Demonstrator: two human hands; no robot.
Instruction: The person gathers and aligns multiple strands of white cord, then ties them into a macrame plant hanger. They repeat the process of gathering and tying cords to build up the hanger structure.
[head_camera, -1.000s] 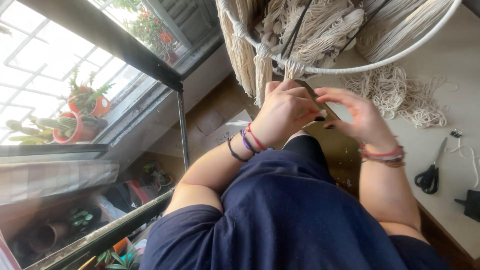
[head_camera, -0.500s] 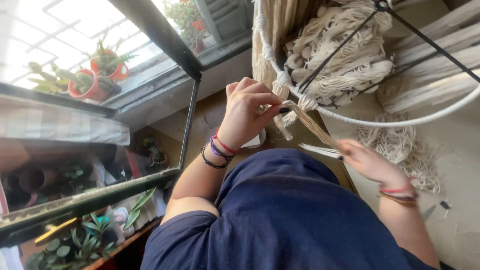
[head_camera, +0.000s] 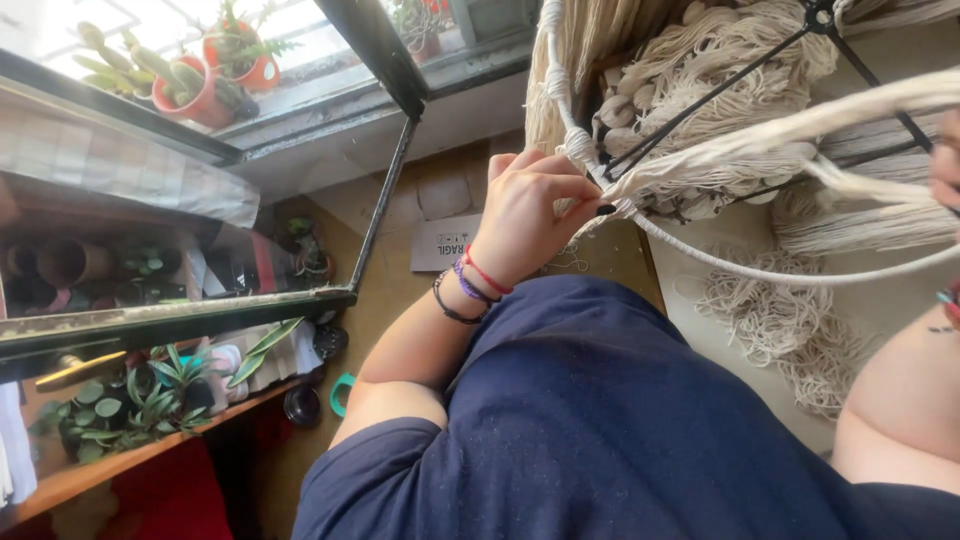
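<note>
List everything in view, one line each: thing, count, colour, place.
cord-wrapped hoop: one, cream, upper right, pinched by the left hand
cord bundle: one, cream, stretched from the hoop towards the right edge
black frame rods: several, black, inside the hoop
cut cord scraps: one heap, cream, on the pale table at right
plant pots: two, orange-red, window sill, top left
cardboard piece: one, white, on the floor
small potted plants: several, green, low shelf at left
bracelets: several, black, purple, red, left wrist
left hand: grip on hoop
right hand: mostly out of frame, right edge
</note>
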